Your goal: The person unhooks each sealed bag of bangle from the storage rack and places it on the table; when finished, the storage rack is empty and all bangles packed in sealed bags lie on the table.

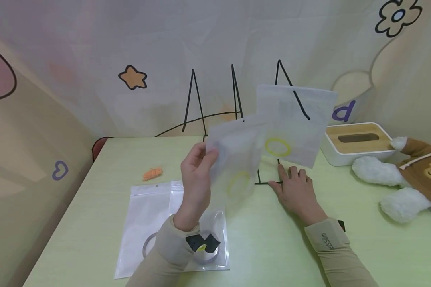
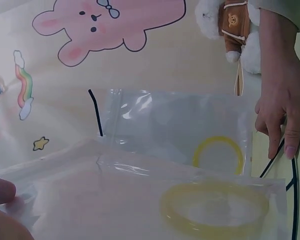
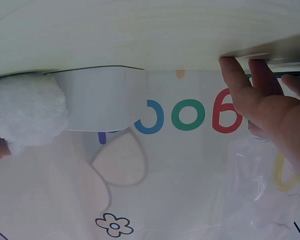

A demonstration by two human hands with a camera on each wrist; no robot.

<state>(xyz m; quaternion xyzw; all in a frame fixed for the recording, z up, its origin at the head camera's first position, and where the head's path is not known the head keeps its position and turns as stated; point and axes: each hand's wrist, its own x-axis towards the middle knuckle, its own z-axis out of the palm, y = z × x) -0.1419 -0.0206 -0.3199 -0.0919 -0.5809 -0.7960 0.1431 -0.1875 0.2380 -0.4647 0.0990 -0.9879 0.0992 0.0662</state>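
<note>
My left hand (image 1: 197,175) pinches a translucent zip bag (image 1: 233,149) by its side edge, thumb in front. A yellow ring (image 2: 215,207) shows through its plastic. Behind it, a second zip bag (image 1: 305,137) with a yellow ring (image 1: 277,147) hangs on the right hook of a black wire stand (image 1: 267,183). That stand has three bent hooks; the left hook (image 1: 197,93) bears nothing. Low at the stand's base, my right hand (image 1: 298,195) rests with fingertips and thumb touching the table and the base wire. The held bag overlaps the middle hook's lower part in the head view.
Two flat zip bags (image 1: 138,223) with round things inside lie at the front left, partly under my left forearm. An orange cord bundle (image 1: 152,173) lies behind them. At right stand a white tissue box (image 1: 359,147) with a wooden lid and a plush toy (image 1: 413,171).
</note>
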